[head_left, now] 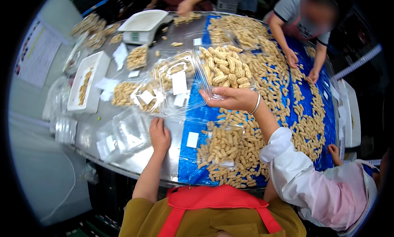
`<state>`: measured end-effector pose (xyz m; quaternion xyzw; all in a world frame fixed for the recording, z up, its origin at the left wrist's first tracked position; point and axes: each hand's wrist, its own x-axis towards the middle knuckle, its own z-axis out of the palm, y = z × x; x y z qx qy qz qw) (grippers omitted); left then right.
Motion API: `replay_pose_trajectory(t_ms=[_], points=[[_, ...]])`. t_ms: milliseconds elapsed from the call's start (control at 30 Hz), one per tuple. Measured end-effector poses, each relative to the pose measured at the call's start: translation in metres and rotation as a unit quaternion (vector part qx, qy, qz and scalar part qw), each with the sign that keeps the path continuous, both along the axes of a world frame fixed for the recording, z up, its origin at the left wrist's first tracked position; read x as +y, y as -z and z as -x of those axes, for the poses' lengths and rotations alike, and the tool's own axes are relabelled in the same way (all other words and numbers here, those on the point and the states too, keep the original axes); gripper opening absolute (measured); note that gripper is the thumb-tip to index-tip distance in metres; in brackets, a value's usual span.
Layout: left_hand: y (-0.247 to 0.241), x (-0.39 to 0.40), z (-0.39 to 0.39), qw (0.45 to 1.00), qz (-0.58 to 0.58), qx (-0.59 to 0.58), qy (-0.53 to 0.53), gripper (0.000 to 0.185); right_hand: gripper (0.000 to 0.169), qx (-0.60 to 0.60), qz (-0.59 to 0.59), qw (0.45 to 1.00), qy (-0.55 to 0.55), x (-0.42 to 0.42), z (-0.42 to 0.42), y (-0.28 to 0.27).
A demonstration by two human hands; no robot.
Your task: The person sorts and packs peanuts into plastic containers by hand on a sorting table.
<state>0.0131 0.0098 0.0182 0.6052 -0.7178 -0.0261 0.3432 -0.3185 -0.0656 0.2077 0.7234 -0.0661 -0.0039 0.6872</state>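
Note:
My left hand (pixel 160 136) rests on the metal table beside empty clear plastic clamshell containers (pixel 130 129), holding nothing, its thumb slightly apart from the fingers. My right hand is out of view; part of that arm shows behind a co-worker's white sleeve. The co-worker's hand (pixel 232 98), with a silver bangle, reaches in from the right and holds up an open clamshell (pixel 175 83) filled with peanuts in the shell (pixel 226 66). Before me, another peanut-filled clamshell (pixel 226 143) sits among loose peanuts on the blue plastic sheet (pixel 190 161).
A white kitchen scale (pixel 143 24) stands at the back. To the left are a white foam box (pixel 89 83) with some peanuts and several packed clamshells (pixel 137 57). A person across the table (pixel 303 18) handles loose peanuts; another person's hand (pixel 184 7) reaches in at the back.

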Motion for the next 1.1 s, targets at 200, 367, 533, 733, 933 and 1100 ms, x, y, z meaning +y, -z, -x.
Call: replay_pose_trajectory(t_ms=[200, 367, 533, 733, 933, 1100], points=[[-0.001, -0.003, 0.006, 0.996, -0.083, 0.019, 0.006, 0.042, 0.036, 0.094, 0.201, 0.975, -0.019, -0.020, -0.079, 0.068], [0.005, 0.020, -0.003, 0.996, -0.049, 0.064, 0.024, 0.050, 0.033, -0.055, -0.347, 0.936, -0.007, -0.022, -0.155, 0.079], [-0.031, 0.071, -0.003, 0.869, -0.214, 0.443, 0.041, 0.058, 0.035, -0.048, -0.408, 0.911, -0.041, -0.024, -0.207, 0.098], [-0.075, 0.045, -0.018, 0.611, -0.241, 0.748, 0.093, 0.073, 0.038, 0.097, -0.066, 0.987, -0.111, -0.030, -0.235, 0.077], [-0.071, -0.014, 0.012, 0.542, -0.260, 0.798, 0.049, 0.066, 0.042, 0.169, 0.088, 0.975, -0.112, -0.049, -0.208, 0.059], [-0.054, -0.034, -0.014, 0.543, -0.258, 0.799, -0.038, 0.055, 0.047, 0.155, 0.112, 0.969, -0.156, -0.055, -0.210, 0.097]])
